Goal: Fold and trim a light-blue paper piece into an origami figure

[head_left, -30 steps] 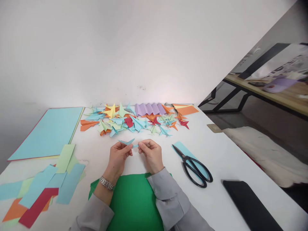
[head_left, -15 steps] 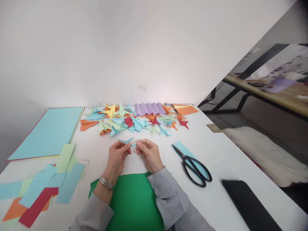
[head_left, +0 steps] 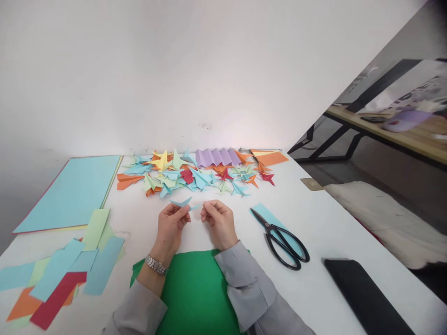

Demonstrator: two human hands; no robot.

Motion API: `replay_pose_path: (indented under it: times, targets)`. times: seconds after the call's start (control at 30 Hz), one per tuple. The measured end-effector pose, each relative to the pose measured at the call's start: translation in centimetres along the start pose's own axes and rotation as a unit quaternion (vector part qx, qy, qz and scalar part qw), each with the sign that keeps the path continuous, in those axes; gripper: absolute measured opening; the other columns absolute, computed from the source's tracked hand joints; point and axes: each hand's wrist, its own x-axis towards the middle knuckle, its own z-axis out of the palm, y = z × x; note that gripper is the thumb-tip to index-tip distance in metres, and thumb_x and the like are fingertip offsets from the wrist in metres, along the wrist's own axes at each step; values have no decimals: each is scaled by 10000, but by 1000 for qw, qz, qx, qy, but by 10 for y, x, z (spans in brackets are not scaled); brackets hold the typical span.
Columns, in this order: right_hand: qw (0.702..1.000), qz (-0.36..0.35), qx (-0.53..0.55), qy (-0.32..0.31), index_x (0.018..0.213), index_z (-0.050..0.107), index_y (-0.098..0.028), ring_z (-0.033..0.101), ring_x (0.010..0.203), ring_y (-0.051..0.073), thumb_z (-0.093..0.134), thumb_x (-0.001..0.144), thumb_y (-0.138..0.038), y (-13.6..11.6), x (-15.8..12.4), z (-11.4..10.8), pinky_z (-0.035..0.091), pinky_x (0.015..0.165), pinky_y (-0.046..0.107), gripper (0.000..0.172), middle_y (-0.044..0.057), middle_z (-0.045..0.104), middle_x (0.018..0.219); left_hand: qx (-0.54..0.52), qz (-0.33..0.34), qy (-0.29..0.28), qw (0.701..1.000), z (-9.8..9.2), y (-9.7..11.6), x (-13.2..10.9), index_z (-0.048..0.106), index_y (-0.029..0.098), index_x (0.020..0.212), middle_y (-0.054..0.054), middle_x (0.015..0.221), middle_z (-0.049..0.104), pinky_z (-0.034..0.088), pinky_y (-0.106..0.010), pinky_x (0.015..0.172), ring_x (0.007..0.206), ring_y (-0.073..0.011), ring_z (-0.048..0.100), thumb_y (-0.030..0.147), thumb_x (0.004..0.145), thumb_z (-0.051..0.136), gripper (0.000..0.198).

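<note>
A small folded light-blue paper piece [head_left: 184, 203] is held just above the white table [head_left: 324, 223]. My left hand [head_left: 172, 225] pinches its left part. My right hand [head_left: 219, 221], fingers curled, pinches its right tip. Both wrists rest over a green sheet [head_left: 195, 291] at the near edge. A watch sits on my left wrist. Behind the hands lies a pile of folded paper shapes [head_left: 195, 174] in several colours.
Black scissors [head_left: 281, 237] lie on a blue strip right of my hands. A black phone [head_left: 366, 295] lies at the near right. A stack of blue sheets [head_left: 71, 190] and loose coloured strips [head_left: 59, 274] are at the left. A purple pleated paper [head_left: 216, 157] lies by the wall.
My hands have shifted slightly apart; the blue piece is a little more stretched between them. Nothing else has moved.
</note>
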Motion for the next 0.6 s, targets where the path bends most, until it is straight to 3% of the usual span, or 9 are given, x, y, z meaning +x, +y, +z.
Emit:
replay_pose_path:
  times: [0.6]
  targets:
    - [1000, -8, 0, -17, 586, 606, -170, 494, 429, 81, 715, 682, -339, 0, 0, -1, 365, 457, 222, 223, -25, 600, 510, 8, -1, 3, 1000, 3, 0, -3, 580, 141, 571, 29, 514, 562, 418, -202, 532, 498, -72, 521, 188, 578, 789, 214]
